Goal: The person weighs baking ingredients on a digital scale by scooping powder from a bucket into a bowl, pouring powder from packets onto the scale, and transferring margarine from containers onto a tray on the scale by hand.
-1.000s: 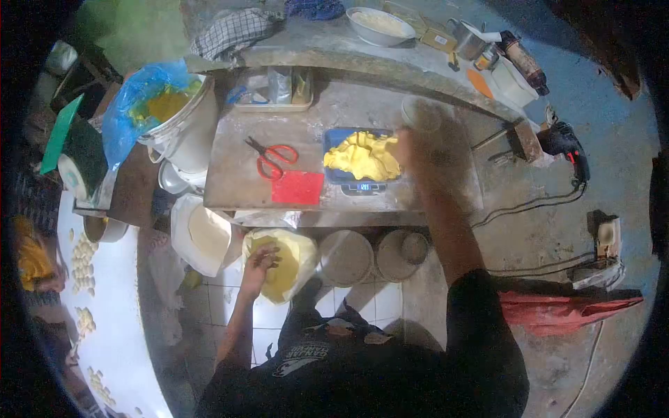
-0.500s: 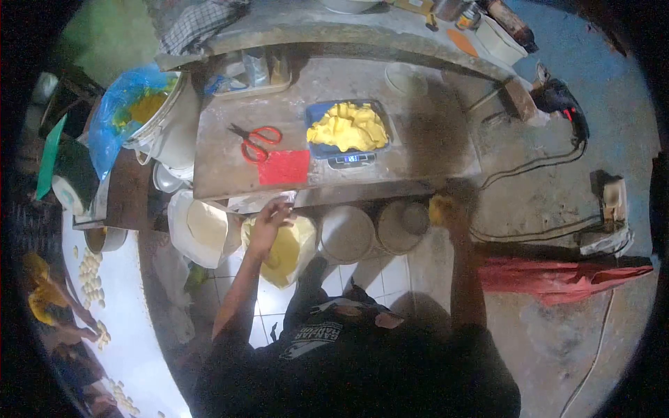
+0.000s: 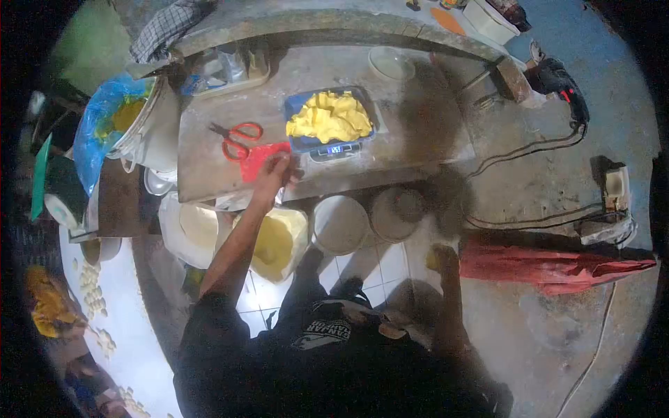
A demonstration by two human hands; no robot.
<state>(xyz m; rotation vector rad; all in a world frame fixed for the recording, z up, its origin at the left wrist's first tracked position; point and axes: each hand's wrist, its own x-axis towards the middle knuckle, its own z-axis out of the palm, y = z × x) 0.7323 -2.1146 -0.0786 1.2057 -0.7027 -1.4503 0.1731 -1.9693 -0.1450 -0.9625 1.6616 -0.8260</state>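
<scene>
Yellow dough [image 3: 330,116] lies heaped in a blue tray [image 3: 295,144] on a small digital scale [image 3: 335,151] on the wooden table. My left hand [image 3: 276,174] is at the table's front edge, over the lower part of a red sheet [image 3: 255,159], its fingers bent and loosely apart with nothing visible in them. Red-handled scissors [image 3: 240,141] lie just behind the sheet. My right hand [image 3: 442,259] hangs low at the right, its fingers curled round a yellow lump that is too dark to make out well.
A bag of yellow powder [image 3: 275,244], a white bag [image 3: 189,230] and round tubs [image 3: 340,224] stand below the table. At left are a bucket with blue plastic [image 3: 150,122] and a co-worker [image 3: 52,306]. A power drill [image 3: 561,87] and red cloth [image 3: 550,268] are at right.
My right hand has come away from the table's back right, down to the lower right, with a yellow lump. My left hand has risen from the powder bag to the red sheet. The view has shifted.
</scene>
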